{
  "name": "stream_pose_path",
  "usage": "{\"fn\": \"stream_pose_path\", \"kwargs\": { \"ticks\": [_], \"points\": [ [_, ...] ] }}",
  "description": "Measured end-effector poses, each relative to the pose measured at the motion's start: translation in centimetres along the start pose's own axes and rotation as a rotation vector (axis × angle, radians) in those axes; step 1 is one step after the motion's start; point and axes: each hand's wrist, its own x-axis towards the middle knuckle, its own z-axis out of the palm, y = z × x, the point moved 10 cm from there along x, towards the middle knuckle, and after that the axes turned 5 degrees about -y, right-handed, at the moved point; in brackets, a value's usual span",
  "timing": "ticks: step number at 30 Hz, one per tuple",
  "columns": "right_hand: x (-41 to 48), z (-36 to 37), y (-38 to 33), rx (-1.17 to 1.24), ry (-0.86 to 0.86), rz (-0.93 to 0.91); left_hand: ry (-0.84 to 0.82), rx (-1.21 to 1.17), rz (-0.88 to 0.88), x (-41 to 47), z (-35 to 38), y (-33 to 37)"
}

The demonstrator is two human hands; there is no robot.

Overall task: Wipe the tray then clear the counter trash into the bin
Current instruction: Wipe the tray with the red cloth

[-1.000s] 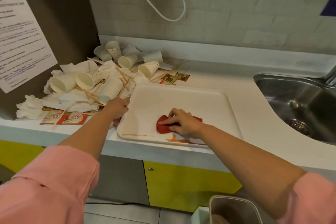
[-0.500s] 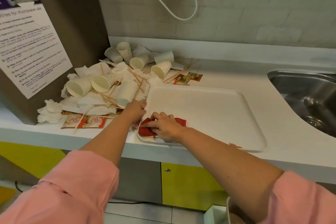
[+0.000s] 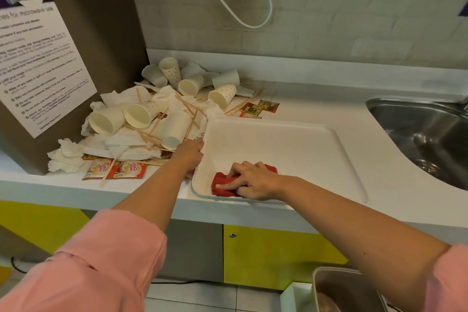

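Under right hand (image 3: 250, 181): cloth (image 3: 219, 184), seemingly bunched, on tray (image 3: 278, 149).

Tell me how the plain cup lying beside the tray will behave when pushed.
The paper cup lies on its side, so it will probably roll. It looks thin, so likely light and crushable. Stir sticks against it may snag.

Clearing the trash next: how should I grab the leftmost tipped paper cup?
I'd pinch the leftmost paper cup at its rim, thumb inside, coming from the front: it lies on its side on napkins, open mouth facing you.
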Motion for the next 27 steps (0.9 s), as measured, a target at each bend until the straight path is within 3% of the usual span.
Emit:
{"fn": "stream_pose_path", "kwargs": {
  "ticks": [6, 11, 14, 20, 27],
  "points": [
    [-3.0, 0.6, 2.4, -0.051, -0.163, 0.086, -0.003, 0.067, 0.028, 0.3, 0.1, 0.3],
    [-6.0, 0.8, 5.7, -0.038, -0.242, 0.182, 0.029, -0.083, -0.027, 0.7, 0.0, -0.6],
    [-7.5, 0.9, 7.9, -0.039, -0.229, 0.247, 0.018, -0.097, -0.027, 0.8, 0.0, -0.8],
    [-10.2, 0.2, 10.5, 0.256, -0.054, 0.317, 0.031, -0.037, -0.009, 0.8, 0.0, -0.4],
    [-12.5, 0.0, 12.5, 0.117, -0.011, 0.359, 0.045, -0.07, 0.001, 1.0, 0.0, -0.9]
  ]
}}
